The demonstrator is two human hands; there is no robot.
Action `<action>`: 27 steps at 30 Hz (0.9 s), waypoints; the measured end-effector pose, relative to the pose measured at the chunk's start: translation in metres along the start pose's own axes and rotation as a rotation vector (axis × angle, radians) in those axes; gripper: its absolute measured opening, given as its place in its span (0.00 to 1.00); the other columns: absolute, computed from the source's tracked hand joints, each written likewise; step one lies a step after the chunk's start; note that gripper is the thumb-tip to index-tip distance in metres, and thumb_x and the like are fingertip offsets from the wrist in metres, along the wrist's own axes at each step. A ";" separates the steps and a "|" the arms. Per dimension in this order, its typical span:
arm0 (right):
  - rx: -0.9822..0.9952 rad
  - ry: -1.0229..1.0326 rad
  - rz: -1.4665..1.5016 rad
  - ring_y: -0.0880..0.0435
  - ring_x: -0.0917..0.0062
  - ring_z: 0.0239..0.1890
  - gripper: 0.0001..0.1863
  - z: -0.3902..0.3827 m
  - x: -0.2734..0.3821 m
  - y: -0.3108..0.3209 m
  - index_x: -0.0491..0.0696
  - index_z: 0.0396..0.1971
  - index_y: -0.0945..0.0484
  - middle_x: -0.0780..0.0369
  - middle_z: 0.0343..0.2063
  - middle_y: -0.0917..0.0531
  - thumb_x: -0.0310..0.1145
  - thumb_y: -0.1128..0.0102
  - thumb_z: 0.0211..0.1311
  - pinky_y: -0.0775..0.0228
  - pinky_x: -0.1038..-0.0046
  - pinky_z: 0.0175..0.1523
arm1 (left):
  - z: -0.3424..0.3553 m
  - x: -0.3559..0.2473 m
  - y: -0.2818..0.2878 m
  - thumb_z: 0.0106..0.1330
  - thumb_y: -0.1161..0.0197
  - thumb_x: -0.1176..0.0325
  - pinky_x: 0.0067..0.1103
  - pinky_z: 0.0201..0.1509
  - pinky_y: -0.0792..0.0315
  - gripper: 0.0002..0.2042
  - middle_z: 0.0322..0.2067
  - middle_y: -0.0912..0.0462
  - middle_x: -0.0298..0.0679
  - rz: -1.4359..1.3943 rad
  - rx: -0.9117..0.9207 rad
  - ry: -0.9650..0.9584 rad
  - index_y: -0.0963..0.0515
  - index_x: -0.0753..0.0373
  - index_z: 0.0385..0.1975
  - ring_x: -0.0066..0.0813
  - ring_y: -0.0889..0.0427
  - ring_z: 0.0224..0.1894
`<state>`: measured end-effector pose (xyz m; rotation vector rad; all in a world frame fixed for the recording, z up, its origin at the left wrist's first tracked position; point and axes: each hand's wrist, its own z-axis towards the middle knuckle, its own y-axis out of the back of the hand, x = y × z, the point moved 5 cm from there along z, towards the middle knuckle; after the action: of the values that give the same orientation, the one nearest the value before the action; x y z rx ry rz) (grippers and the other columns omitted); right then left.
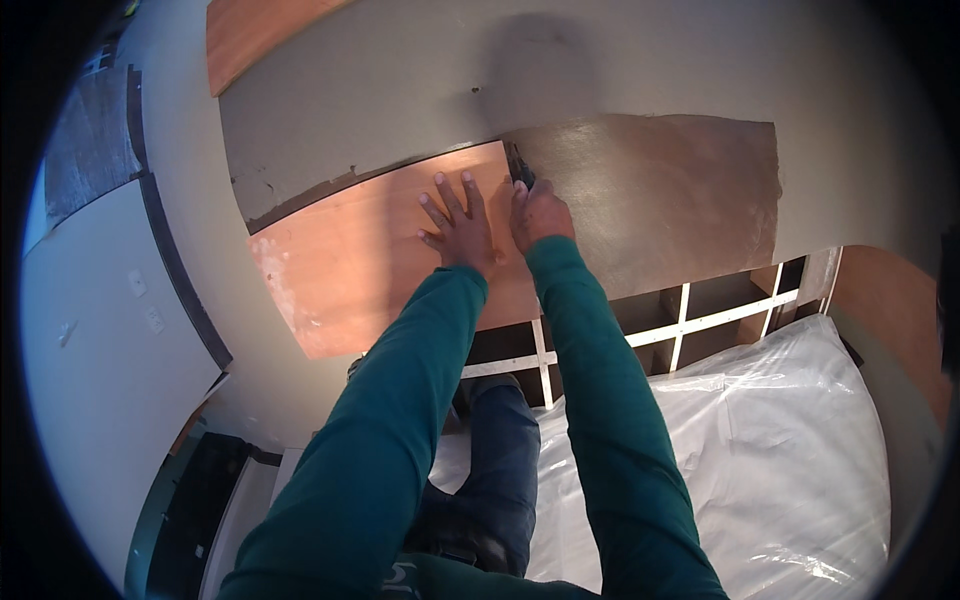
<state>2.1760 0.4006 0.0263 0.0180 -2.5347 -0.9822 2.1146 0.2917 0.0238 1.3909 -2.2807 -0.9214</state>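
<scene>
My left hand (462, 230) lies flat with spread fingers on an orange-brown wood-look sheet (350, 255), near the sheet's right end. The sheet is against the upright surface in front of me, and pale smudges mark its left end. My right hand (541, 214) is closed around a slim black hand tool (520, 168), held at the sheet's upper right corner. The tool's tip points up along the right edge, and its exact kind is hard to make out. Right of that edge, a dull brown panel (660, 195) continues the band.
Below the panels runs a pale-edged frame of dark open compartments (680, 325). Clear plastic sheeting (760, 450) covers a large pale surface at the lower right. Another orange-brown piece (265, 40) is at the upper left. A white panel with a dark edge (120, 310) stands left.
</scene>
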 end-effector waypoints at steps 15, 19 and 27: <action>0.062 -0.024 -0.007 0.19 0.45 0.44 0.23 0.017 0.009 -0.010 0.39 0.43 0.32 0.40 0.39 0.19 0.48 0.58 0.71 0.27 0.52 0.51 | 0.002 0.000 0.000 0.45 0.21 0.59 0.67 0.62 0.50 0.65 0.70 0.80 0.58 -0.003 0.020 -0.014 0.73 0.55 0.71 0.72 0.75 0.70; 0.031 -0.046 -0.016 0.20 0.48 0.44 0.24 0.019 0.016 -0.011 0.37 0.42 0.27 0.42 0.39 0.19 0.47 0.58 0.71 0.27 0.54 0.50 | 0.003 0.000 -0.004 0.45 0.22 0.54 0.66 0.63 0.49 0.65 0.71 0.79 0.57 0.062 -0.017 -0.018 0.73 0.55 0.72 0.72 0.74 0.70; 0.111 -0.103 -0.192 0.19 0.54 0.50 0.24 0.019 0.014 -0.021 0.39 0.45 0.25 0.47 0.43 0.18 0.47 0.58 0.71 0.26 0.58 0.54 | 0.009 0.003 -0.020 0.46 0.23 0.50 0.65 0.62 0.46 0.64 0.71 0.77 0.57 0.153 -0.168 -0.003 0.72 0.54 0.72 0.73 0.69 0.70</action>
<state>2.1532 0.3956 0.0053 0.2532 -2.7198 -0.9322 2.1213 0.2858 0.0032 1.1300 -2.2177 -1.0383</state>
